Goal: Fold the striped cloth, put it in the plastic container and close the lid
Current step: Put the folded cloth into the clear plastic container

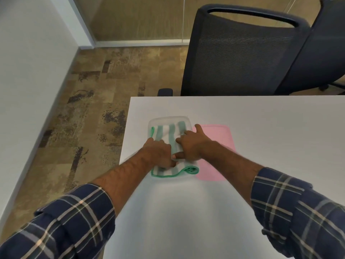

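The green-and-white striped cloth (169,132) lies folded inside the clear plastic container (169,119) near the table's left edge. Its near end, with a green hem, bulges over the container's near side. My left hand (159,153) presses down on the cloth's near left part, fingers curled into the fabric. My right hand (190,144) rests on the cloth's right side, fingers spread and pushing into it. The pink lid (222,144) lies flat on the table right beside the container, partly under my right wrist.
The white table (261,128) stretches right and toward me. Its left edge is close to the container, with carpet floor below. Two dark office chairs (239,53) stand behind the far edge. A white wall runs along the left.
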Tool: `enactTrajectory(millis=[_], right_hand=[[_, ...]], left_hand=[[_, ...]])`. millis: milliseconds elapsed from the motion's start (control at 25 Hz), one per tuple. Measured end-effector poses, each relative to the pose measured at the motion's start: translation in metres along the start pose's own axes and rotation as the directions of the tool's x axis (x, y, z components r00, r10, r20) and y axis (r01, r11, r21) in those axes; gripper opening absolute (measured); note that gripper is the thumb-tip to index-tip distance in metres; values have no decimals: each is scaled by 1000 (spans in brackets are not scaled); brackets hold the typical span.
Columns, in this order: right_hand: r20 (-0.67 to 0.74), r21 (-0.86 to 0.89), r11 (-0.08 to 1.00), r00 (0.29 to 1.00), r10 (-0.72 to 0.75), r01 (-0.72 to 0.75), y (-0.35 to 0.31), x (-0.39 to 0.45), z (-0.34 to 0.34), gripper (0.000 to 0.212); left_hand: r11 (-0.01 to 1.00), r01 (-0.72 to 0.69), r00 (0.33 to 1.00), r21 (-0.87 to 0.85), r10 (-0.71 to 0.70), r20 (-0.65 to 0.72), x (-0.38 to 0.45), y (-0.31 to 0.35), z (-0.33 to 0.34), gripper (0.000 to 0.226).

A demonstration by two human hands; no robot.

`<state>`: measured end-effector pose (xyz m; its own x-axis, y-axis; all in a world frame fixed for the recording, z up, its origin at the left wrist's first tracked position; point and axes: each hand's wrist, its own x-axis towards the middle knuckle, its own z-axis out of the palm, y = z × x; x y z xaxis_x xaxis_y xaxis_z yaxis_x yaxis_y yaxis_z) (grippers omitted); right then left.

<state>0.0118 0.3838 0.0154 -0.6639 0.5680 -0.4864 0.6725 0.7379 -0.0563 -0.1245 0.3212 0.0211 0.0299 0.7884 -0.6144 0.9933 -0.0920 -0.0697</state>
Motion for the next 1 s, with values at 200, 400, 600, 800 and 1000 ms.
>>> enactTrajectory(millis=[200, 400, 600, 800, 1000], right_hand=[[-2, -187, 977, 994, -108, 106, -3, -4, -4, 57], [-146, -256, 967, 989, -35, -4, -14, -3, 17, 51], [-136, -299, 953, 991, -4, -37, -22, -4, 18, 53], [-386, 194, 979, 922, 24, 55, 0, -30, -1, 49], [-283, 825, 484, 529, 800, -291, 57, -82, 46, 25]], left_hand=[[999, -26, 999, -20, 26, 26, 3, 0, 4, 100], [997, 42, 993, 61, -35, -111, 2, 12, 25, 105], [995, 59, 985, 84, -45, -164, 0, 15, 29, 103], [1000, 4, 981, -10, -6, -194, -12, 11, 13, 86], [862, -121, 781, -492, -223, -583, -50, 59, 4, 34]])
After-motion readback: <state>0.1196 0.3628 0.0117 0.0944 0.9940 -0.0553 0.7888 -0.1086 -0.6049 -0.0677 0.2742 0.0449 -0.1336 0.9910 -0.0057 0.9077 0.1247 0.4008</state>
